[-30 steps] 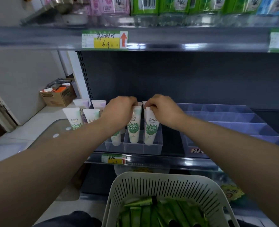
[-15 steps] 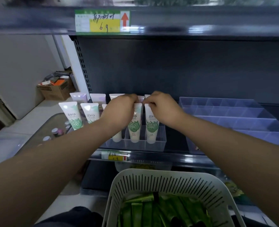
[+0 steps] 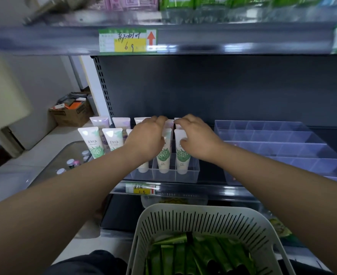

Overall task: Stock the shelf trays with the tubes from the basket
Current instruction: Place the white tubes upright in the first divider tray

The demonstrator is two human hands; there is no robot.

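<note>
White tubes with green leaf labels stand cap-down in a clear divided tray [image 3: 191, 176] on the middle shelf. My left hand [image 3: 146, 138] curls over the crimped top of one white tube [image 3: 163, 158]. Beside it, my right hand [image 3: 198, 138] pinches the top of the neighbouring white tube [image 3: 182, 158], thumb in front and fingers reaching back over it. More tubes [image 3: 93, 142] stand in the tray's left compartments, with pale purple ones behind. Below me a white slotted basket [image 3: 201, 217] holds several green tubes [image 3: 180, 253].
A larger divided tray [image 3: 282, 144] sits on the shelf to the right, with nothing in its compartments. The upper shelf edge [image 3: 223, 39] carries a price label and overhangs the work area. A cardboard box [image 3: 72, 114] and small jars [image 3: 71, 162] lie to the left.
Both hands stay on the tube tops in the clear tray, with fingertips now reaching slightly farther back. The view has tilted up, showing the upper shelf's goods again.
</note>
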